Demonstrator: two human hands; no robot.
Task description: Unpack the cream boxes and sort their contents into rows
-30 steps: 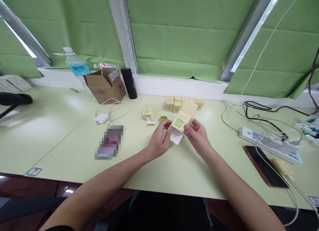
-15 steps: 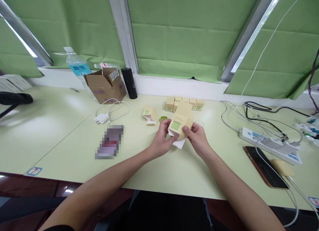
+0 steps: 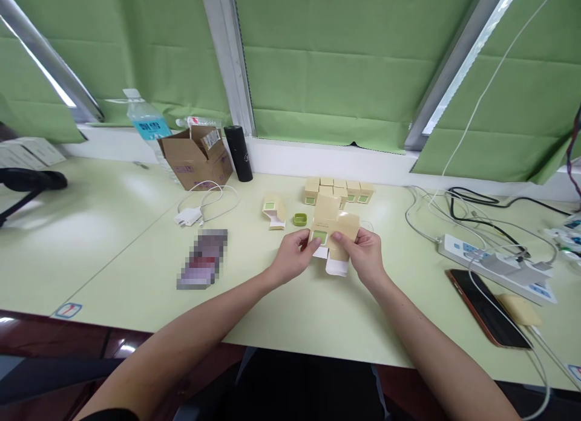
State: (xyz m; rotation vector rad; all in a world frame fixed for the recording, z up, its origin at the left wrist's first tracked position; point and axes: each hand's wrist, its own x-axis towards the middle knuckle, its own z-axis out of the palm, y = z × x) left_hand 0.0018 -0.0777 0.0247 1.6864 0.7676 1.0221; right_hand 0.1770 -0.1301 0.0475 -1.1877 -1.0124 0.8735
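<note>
Between my two hands is a small cardboard box (image 3: 342, 222), cream-yellow with a green window and its flaps spread out. My left hand (image 3: 294, 253) pinches its left side, the thumb lying near the window. On the right side, my right hand (image 3: 363, 251) grips it with the thumb on the front panel. Just beyond my left hand sits a small green tray-like piece (image 3: 300, 219). To its left stands another cream box (image 3: 273, 212), opened, with white inner flaps. Several closed boxes of the same kind (image 3: 312, 191) stand grouped behind the held one.
At the back left are a brown carton (image 3: 195, 161), a water bottle (image 3: 152, 127) and a black tumbler (image 3: 238, 153). A white charger (image 3: 188, 216) lies before them. On the right are a power strip (image 3: 494, 267), a phone (image 3: 485, 309) and loose cables.
The held box has gone from a folded, boxy shape to a flatter one with its panels and flaps spread. My hands are slightly farther apart, and the green piece shows fully.
</note>
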